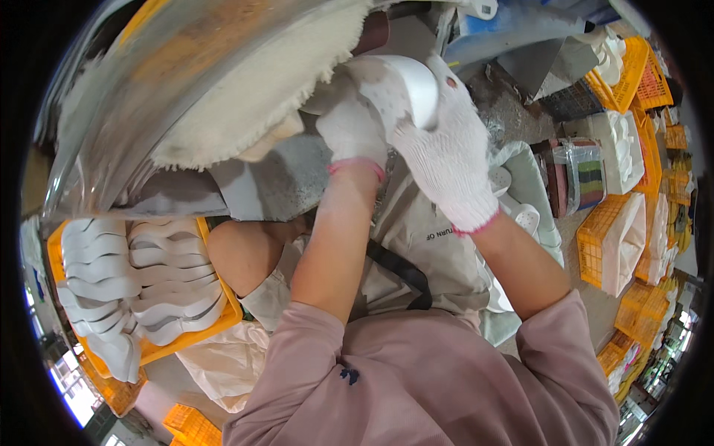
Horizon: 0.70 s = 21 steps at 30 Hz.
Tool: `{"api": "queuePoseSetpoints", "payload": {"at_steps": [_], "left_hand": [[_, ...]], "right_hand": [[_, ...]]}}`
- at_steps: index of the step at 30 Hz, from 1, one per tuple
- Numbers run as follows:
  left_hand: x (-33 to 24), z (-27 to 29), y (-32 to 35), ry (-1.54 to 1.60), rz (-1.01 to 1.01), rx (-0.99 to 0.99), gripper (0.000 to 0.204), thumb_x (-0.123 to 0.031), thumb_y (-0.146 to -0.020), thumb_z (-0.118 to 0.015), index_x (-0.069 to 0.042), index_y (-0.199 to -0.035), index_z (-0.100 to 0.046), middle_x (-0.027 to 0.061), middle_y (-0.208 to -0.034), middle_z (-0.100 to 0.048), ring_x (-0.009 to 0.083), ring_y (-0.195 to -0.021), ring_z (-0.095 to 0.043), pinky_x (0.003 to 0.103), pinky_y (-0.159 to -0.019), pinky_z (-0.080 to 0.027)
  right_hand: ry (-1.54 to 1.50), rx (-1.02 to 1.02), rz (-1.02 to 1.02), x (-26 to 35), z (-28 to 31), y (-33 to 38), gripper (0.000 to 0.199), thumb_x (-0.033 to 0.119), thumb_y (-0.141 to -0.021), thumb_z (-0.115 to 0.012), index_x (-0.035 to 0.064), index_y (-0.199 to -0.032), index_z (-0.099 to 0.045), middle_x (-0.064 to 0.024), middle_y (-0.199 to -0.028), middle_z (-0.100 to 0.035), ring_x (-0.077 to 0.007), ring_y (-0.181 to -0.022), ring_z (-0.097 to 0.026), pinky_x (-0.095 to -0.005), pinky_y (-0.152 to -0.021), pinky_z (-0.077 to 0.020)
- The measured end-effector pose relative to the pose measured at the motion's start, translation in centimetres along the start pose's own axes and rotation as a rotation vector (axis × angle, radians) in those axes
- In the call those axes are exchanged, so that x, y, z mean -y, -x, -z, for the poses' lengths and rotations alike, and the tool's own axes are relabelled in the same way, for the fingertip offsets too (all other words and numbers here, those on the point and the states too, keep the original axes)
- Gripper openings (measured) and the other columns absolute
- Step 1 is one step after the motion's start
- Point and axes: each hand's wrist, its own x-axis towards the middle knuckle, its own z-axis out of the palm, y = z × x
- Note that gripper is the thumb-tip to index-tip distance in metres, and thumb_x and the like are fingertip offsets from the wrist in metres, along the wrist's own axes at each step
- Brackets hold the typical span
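Both gloved hands are clamped on one white moulded piece, the right hand wrapped over its curved outer edge and the left hand gripping it from beneath, pressing it up against the fuzzy cream buffing wheel. Held that close to the wheel, the cotton glove fingertips look like the weak point: a loose thread or a slip toward the fringe could snag a glove and pull it in, and uneven pressure might wrench the piece out of the grasp. Below and to the left of the wheel an orange crate holds stacked white pieces of the same sort; far right of the wheel stand more orange crates.
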Motion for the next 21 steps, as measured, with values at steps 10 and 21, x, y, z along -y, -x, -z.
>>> {"api": "queuePoseSetpoints", "payload": {"at_steps": [10,21], "left_hand": [[12.9,0.6,-1.9,0.022,0.052,0.228,0.077,-0.061,-0.100,-0.061,0.003,-0.142,-0.062,0.0286,-0.147,-0.062,0.0400,-0.139,-0.057,0.042,-0.113,-0.047],[5.2,3.9,7.1,1.542,0.584,0.468,0.037,-0.028,-0.109,-0.070,-0.005,-0.137,-0.069,0.0079,-0.120,-0.076,0.0172,-0.107,-0.071,0.034,-0.095,-0.057]], "right_hand": [[0.032,0.030,-0.011,-1.6,-4.7,-4.3,0.051,0.034,-0.088,-0.077,-0.0013,-0.125,-0.074,-0.0281,-0.125,-0.073,-0.0444,-0.108,-0.073,-0.0459,-0.095,-0.0598],[-0.160,0.144,-0.057,1.7,-5.5,-4.8,0.054,0.039,-0.083,-0.077,-0.0057,-0.113,-0.070,-0.0285,-0.107,-0.077,-0.0447,-0.104,-0.075,-0.0461,-0.095,-0.0591]]}}
